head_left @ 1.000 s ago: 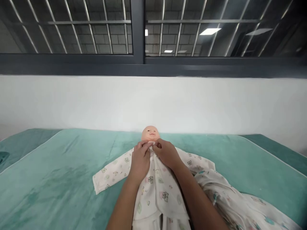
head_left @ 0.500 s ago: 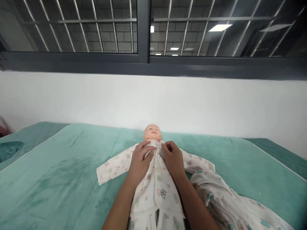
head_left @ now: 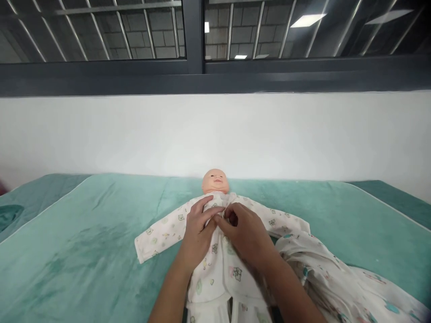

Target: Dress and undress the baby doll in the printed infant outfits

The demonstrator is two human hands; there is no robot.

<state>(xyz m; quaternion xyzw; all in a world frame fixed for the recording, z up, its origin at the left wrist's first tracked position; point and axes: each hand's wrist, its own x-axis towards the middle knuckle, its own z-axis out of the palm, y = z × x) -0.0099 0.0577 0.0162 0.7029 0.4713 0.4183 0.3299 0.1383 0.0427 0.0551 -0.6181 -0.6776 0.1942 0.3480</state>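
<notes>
Head view, the only one. The doll (head_left: 216,181) lies face up on the teal cover (head_left: 84,242), dressed in a white printed jacket (head_left: 220,258) whose sleeves extend to either side. Half a second ago your right hand (head_left: 248,231) is at the collar, apart from the left; now it is lower, at the chest, its fingertips meeting those of your left hand (head_left: 198,226) at the front opening. The collar is thus uncovered, and the work appears to centre on a lower part of the opening. Your left fingers are spread over the cloth; your right thumb and forefinger come together, though whether either hand pinches an edge cannot be told. Bunched printed cloth (head_left: 323,269) lies beside your right forearm.
</notes>
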